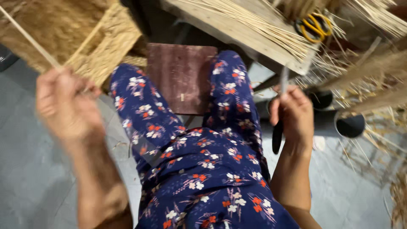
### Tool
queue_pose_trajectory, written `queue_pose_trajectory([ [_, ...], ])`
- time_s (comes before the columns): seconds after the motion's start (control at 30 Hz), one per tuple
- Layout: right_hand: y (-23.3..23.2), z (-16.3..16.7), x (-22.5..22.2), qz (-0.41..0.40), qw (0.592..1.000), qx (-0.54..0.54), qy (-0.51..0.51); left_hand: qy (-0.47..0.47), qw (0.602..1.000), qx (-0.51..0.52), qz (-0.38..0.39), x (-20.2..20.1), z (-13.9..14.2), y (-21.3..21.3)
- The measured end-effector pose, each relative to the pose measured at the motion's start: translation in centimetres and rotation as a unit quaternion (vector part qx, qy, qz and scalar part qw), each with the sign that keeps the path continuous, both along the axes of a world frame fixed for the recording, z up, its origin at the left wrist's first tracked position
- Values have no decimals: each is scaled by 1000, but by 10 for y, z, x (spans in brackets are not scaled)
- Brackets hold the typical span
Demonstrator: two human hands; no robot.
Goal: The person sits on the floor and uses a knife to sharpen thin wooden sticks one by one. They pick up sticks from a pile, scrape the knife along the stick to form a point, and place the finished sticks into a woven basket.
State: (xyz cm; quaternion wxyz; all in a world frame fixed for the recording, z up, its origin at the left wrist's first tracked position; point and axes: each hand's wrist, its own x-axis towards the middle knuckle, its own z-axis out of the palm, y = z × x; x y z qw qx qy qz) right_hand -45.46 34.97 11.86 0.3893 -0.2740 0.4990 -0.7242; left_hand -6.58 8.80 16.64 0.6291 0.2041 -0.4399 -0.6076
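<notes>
The left hand (pixel 68 104), blurred, is closed around a thin pale reed stick (pixel 29 40) that slants up toward the upper left corner, in front of a bundle of dry straw (pixel 80 34). The right hand (pixel 292 112) is clenched around a dark-handled knife (pixel 279 127), handle pointing down past the wrist, blade rising toward the edge of the wooden counter (pixel 237 34). On that counter lie loose reed sticks (pixel 263 27) and yellow-handled scissors (pixel 314 26). Floral blue trousers (pixel 203 169) cover the lap between both hands, above a reddish-brown board (pixel 182 76).
</notes>
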Motion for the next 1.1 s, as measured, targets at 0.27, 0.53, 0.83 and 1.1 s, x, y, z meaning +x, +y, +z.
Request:
queue_pose_trajectory([
  [0.27, -34, 23, 84, 288, 949, 122, -31, -116, 993, 19, 2, -90, -5, 39],
  [0.53, -59, 21, 99, 199, 977, 69, -45, -88, 965, 166, -181, -129, -47, 80],
  [0.83, -59, 6, 76, 103, 988, 58, -95, -308, 878, 72, -358, -114, -28, 96],
  [1.1, -48, 10, 69, 112, 987, 78, -82, -531, 764, -360, 70, -84, 20, 71],
])
